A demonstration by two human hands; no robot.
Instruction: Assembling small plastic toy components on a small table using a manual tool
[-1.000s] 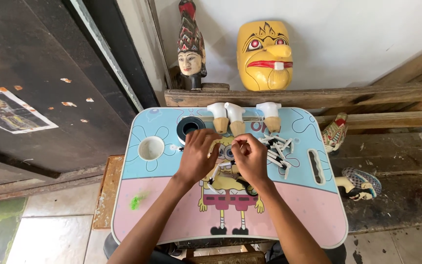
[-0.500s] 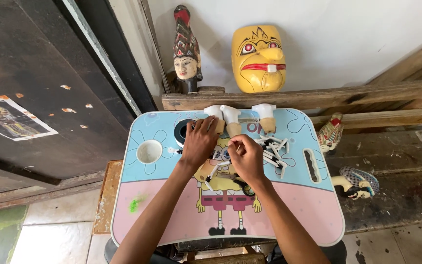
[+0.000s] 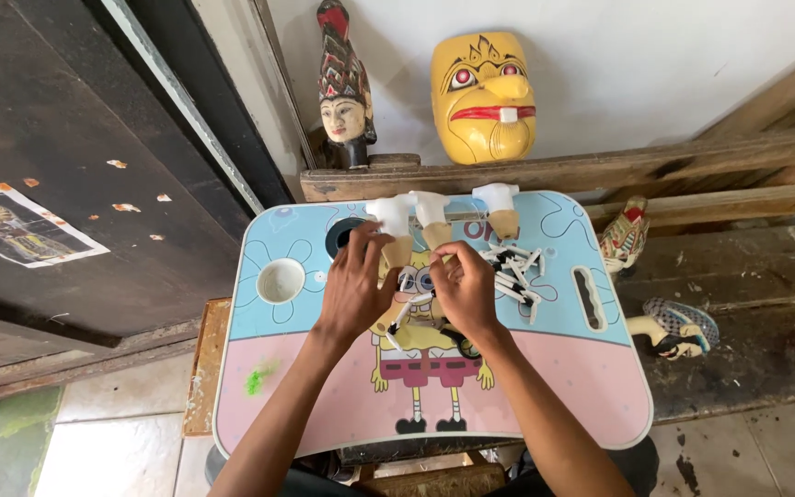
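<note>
My left hand (image 3: 353,285) and my right hand (image 3: 465,287) rest side by side over the middle of a small blue and pink cartoon-printed table (image 3: 563,387). Both hands have fingers curled down on small parts between them; what exactly each one grips is hidden under the fingers. Thin black and white sticks (image 3: 515,270) lie in a loose pile just right of my right hand. Three small wooden pieces with white tops (image 3: 434,219) stand in a row at the table's far edge, just beyond my fingertips.
A white cup (image 3: 281,280) sits in the table's left recess, a dark round hole (image 3: 342,236) behind it, a slot (image 3: 589,296) at the right. A yellow mask (image 3: 483,97) and a carved head figure (image 3: 344,92) stand on wooden beams (image 3: 692,170). Small painted figures (image 3: 678,327) lie to the right.
The view has shifted slightly. Both hands stay over the table's middle, fingers working small parts; no clear pick-up or release.
</note>
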